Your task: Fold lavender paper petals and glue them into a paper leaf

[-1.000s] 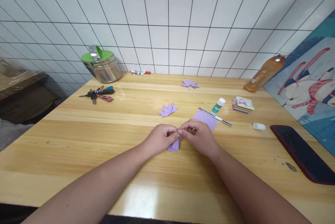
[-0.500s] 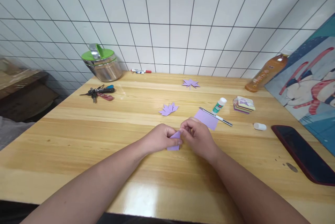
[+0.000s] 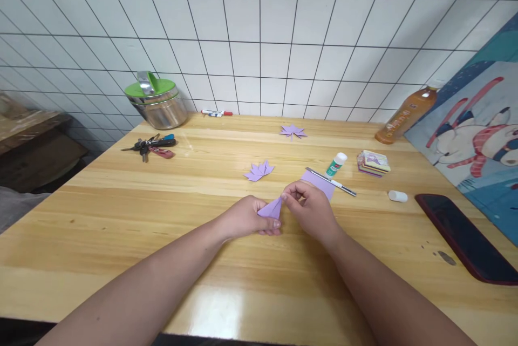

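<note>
A small folded piece of purple paper (image 3: 270,209) is held up between my two hands above the table. My left hand (image 3: 246,217) grips it from the left, thumb across its lower edge. With thumb and forefinger my right hand (image 3: 309,205) pinches its upper right tip. Just beyond my hands lies a purple paper leaf shape (image 3: 259,171) with pointed lobes. Farther back is a second, fuller purple leaf (image 3: 293,131). A flat purple sheet (image 3: 326,187) sits partly behind my right hand, a pen (image 3: 332,182) lying across it.
On the right are an upright glue stick (image 3: 336,164), its white cap (image 3: 397,196), a paper stack (image 3: 373,163), a phone (image 3: 465,238) and a tea bottle (image 3: 407,115). Keys (image 3: 149,146), a green-lidded steel pot (image 3: 157,103) and markers (image 3: 217,113) stand at the back left, near the tiled wall.
The purple paper in my hands has been turned and now shows a pointed, triangular face. My right hand still pinches its tip. The view has shifted slightly.
</note>
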`<move>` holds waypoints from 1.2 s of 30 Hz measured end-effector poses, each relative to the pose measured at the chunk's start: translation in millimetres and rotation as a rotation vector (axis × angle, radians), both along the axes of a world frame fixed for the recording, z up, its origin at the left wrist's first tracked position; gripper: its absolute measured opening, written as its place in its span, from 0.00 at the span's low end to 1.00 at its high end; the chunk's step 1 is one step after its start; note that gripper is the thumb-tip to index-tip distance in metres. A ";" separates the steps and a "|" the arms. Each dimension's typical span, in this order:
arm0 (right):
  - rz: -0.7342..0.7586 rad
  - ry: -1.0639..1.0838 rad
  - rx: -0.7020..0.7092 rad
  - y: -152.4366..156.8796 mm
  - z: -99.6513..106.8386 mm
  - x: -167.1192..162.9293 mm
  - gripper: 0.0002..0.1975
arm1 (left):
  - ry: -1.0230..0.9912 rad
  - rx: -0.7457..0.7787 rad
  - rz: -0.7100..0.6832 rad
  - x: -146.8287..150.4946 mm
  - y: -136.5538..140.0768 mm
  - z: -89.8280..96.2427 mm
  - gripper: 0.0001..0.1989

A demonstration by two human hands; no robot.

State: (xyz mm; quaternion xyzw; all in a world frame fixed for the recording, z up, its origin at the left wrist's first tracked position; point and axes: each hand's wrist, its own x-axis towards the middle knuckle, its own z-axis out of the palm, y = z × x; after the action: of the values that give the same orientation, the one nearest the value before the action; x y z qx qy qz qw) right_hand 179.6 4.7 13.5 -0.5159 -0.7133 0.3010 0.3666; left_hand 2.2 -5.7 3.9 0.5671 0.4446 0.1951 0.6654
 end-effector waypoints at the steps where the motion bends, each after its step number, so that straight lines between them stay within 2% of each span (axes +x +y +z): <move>1: -0.025 0.030 -0.020 1.5 -0.3 1.4 0.05 | 0.002 -0.007 0.032 0.3 -0.1 -0.3 0.14; 5: -0.109 0.216 -0.132 6.9 -2.1 7.2 0.09 | -0.027 -0.028 0.147 0.4 1.5 -3.0 0.17; 10: 0.012 0.406 -0.353 8.2 -4.9 5.5 0.14 | -0.050 -0.001 0.217 -0.5 2.5 -4.3 0.17; 14: 0.080 0.313 -0.323 9.1 -7.0 5.2 0.13 | -0.127 0.140 0.051 -4.5 -0.4 7.4 0.20; 17: 0.214 0.071 -0.203 6.8 -6.9 8.6 0.10 | -0.109 0.189 0.082 -8.4 -0.4 13.4 0.20; 21: 0.425 -0.176 -0.031 1.6 -7.6 9.5 0.05 | -0.034 0.243 0.170 -7.1 4.2 2.4 0.14; 23: 0.392 -0.194 -0.042 1.3 -11.2 8.4 0.05 | -0.025 0.235 0.239 -3.8 6.4 -5.9 0.12; 25: 0.328 -0.145 -0.131 2.5 -16.5 7.5 0.04 | -0.020 0.235 0.314 -0.5 7.3 -10.8 0.12; 28: 0.311 -0.054 -0.241 4.3 -22.4 7.8 0.04 | 0.075 0.368 0.359 0.1 5.5 -8.0 0.10; 30: 0.290 -0.112 -0.193 5.1 -22.0 9.2 0.05 | 0.240 0.610 0.288 -3.0 2.9 -0.5 0.08; 31: 0.274 -0.170 -0.148 5.6 -20.8 10.3 0.05 | 0.354 0.770 0.202 -5.0 1.5 3.9 0.09; 33: 0.274 -0.287 -0.063 7.6 -17.6 13.1 0.06 | 0.499 1.053 -0.098 -8.4 -1.5 11.3 0.10; 35: 0.274 -0.356 0.012 10.7 -15.0 17.1 0.07 | 0.570 1.186 -0.346 -9.0 -4.8 14.2 0.12; 36: 0.257 -0.373 0.045 12.5 -14.1 19.7 0.08 | 0.596 1.211 -0.402 -8.3 -6.7 13.9 0.13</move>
State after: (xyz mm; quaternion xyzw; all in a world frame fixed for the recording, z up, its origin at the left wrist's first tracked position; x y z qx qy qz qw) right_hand 199.3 17.2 -0.6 -0.4591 -0.8353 0.2286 0.1983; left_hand -6.1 -12.4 17.8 0.9381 0.3080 0.1179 0.1056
